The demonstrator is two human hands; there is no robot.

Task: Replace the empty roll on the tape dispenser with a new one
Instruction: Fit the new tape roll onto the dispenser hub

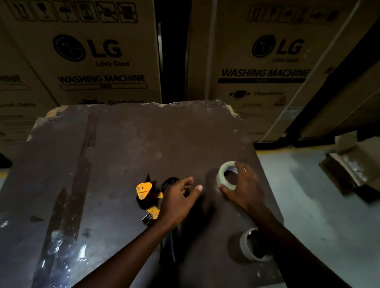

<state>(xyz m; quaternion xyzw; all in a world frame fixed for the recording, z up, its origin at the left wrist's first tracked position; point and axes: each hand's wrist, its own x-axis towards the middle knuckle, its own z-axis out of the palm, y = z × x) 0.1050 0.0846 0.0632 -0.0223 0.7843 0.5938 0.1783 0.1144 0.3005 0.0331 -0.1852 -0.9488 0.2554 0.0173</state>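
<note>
A yellow and black tape dispenser lies on the dark brown table. My left hand rests over its right side, fingers spread; whether it grips the dispenser I cannot tell. To the right, my right hand has its fingers and thumb around a clear tape roll that lies flat on the table. A second roll, with a cardboard core, lies nearer to me, partly hidden behind my right forearm.
Large cardboard washing machine boxes stand behind the table. An open cardboard box sits on the floor at the right. The table's far edge is chipped, and old tape marks streak its left half.
</note>
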